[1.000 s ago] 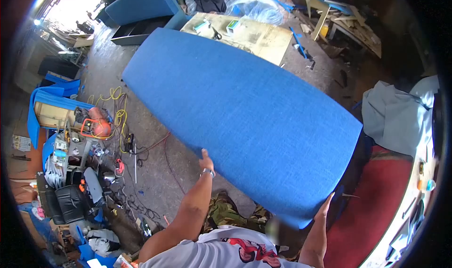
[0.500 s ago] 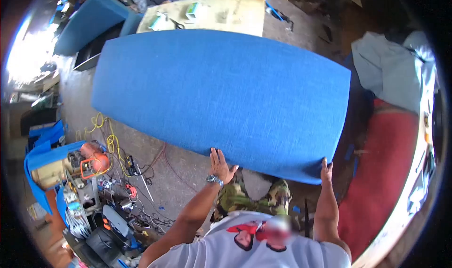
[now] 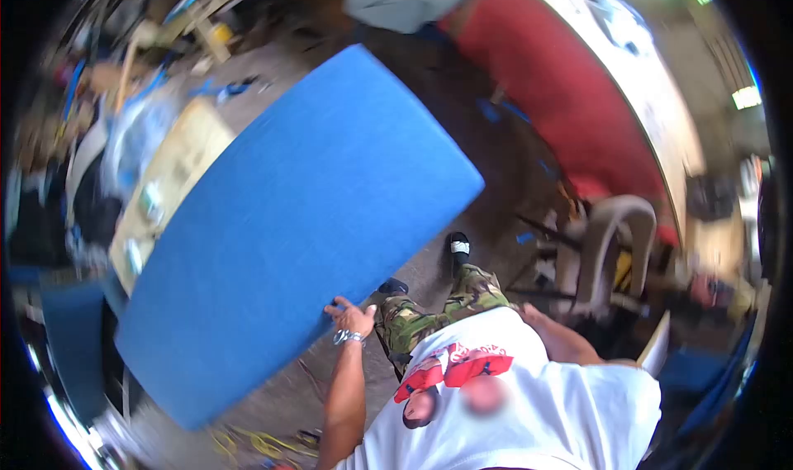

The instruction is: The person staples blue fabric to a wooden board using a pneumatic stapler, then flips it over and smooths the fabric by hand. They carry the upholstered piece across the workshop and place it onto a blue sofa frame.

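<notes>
A large blue upholstered panel (image 3: 306, 214) lies slantwise across the middle of the view, its near long edge facing me. My left hand (image 3: 353, 316), with a metal watch at the wrist, rests on that edge, fingers spread against the fabric. Down by my hip, beside the camouflage trousers (image 3: 475, 292), is my right hand (image 3: 533, 315). It is away from the panel, and its fingers are mostly hidden.
A pale work board (image 3: 186, 152) with small boxes lies beyond the panel. Along the right runs a long red upholstered piece (image 3: 562, 90). A beige curved frame (image 3: 607, 251) stands near my right side. Yellow cord (image 3: 264, 445) trails on the floor.
My view has swung to the right, so the panel now appears slanted and further left. My right hand has left the panel's corner and dropped to my side; my left hand stays on the edge.
</notes>
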Demonstrator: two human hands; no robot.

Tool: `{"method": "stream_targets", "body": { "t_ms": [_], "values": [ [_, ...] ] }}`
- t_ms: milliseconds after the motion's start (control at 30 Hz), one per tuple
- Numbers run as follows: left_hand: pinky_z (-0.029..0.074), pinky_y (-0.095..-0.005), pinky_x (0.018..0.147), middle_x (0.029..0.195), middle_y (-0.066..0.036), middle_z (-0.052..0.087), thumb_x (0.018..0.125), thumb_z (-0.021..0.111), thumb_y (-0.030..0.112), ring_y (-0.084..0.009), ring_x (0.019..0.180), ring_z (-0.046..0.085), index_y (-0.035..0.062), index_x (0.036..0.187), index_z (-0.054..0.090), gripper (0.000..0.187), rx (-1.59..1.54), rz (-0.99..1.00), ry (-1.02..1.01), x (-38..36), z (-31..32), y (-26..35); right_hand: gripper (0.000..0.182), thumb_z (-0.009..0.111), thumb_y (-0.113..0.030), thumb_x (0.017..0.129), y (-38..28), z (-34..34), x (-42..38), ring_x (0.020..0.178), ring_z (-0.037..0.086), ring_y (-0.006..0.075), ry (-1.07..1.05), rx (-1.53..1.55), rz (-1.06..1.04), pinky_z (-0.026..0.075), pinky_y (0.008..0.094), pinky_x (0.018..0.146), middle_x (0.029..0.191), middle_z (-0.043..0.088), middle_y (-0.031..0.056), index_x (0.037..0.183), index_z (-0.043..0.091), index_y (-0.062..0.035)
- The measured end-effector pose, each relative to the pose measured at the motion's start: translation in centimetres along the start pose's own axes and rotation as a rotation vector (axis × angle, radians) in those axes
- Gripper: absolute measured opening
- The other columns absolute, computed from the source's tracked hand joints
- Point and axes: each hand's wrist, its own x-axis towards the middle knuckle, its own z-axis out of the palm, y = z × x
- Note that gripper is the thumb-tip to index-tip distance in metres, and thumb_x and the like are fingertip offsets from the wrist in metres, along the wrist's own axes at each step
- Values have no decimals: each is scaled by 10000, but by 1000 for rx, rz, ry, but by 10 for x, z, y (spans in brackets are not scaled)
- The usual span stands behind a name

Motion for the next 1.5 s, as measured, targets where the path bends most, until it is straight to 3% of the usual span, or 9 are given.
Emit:
{"method": "stream_targets", "body": {
  "t_ms": [400,433,533,600,833,933,1067,1233,1500],
  "values": [
    [322,-461,1216,1505,-335,456,991,618,428,-435,1437,417,-126,1413,486,709,-176,67,405,-75,170,-28,405,583,-344,1013,21,-39,73,1047,694,368,65,474,-638,542,433,938,1158,714,233,1189,694,4],
    [343,-469,1199,1463,-345,496,994,618,431,-448,1400,461,-121,1378,528,679,-212,52,333,-109,188,-11,433,581,-367,1006,12,-73,37,1085,686,383,224,111,-780,540,435,950,1168,711,233,1203,684,4],
    [502,-517,912,1118,-222,714,993,595,424,-440,1056,668,4,1194,663,470,50,451,366,-91,297,-63,443,555,-396,1006,32,-109,-21,1164,656,378,325,277,-401,509,453,1008,1203,714,197,1241,696,-49],
    [502,-521,976,1165,-297,673,975,559,395,-441,1128,646,-31,1197,673,493,199,405,-46,-79,335,-92,410,556,-403,1006,72,-110,-34,1127,670,380,525,402,-186,512,471,983,1141,725,201,1197,713,-76],
    [521,-537,902,1064,-255,713,952,564,360,-421,1045,680,3,1118,715,421,529,648,-262,-38,212,-57,301,583,-323,1007,196,-110,-82,907,715,380,1308,623,146,550,454,797,988,728,200,1084,723,-69],
    [516,-508,808,963,-221,718,1035,527,358,-430,899,669,25,998,724,389,327,856,385,20,144,-47,360,587,-391,993,223,-135,-80,1051,699,374,1186,642,142,533,458,920,1108,734,176,1160,731,-106],
    [534,-397,951,1191,-215,727,1010,610,389,-318,1077,704,13,1271,683,463,-348,443,467,-23,60,36,538,615,-410,980,267,-197,-14,1253,631,321,745,546,104,462,406,1073,1344,666,179,1385,618,-57],
    [535,-446,910,1133,-199,727,1000,600,390,-381,1067,690,45,1155,702,393,-31,227,580,-171,82,120,736,660,-504,904,307,-254,136,1273,597,410,673,348,146,458,470,1079,1360,634,242,1475,514,-64],
    [542,-454,929,1115,-168,749,959,579,476,-350,1067,706,114,1167,743,449,232,11,-209,-308,258,83,809,709,-507,906,303,-280,203,1315,562,411,529,112,292,463,506,1081,1359,601,283,1431,482,65]
  ]
}}
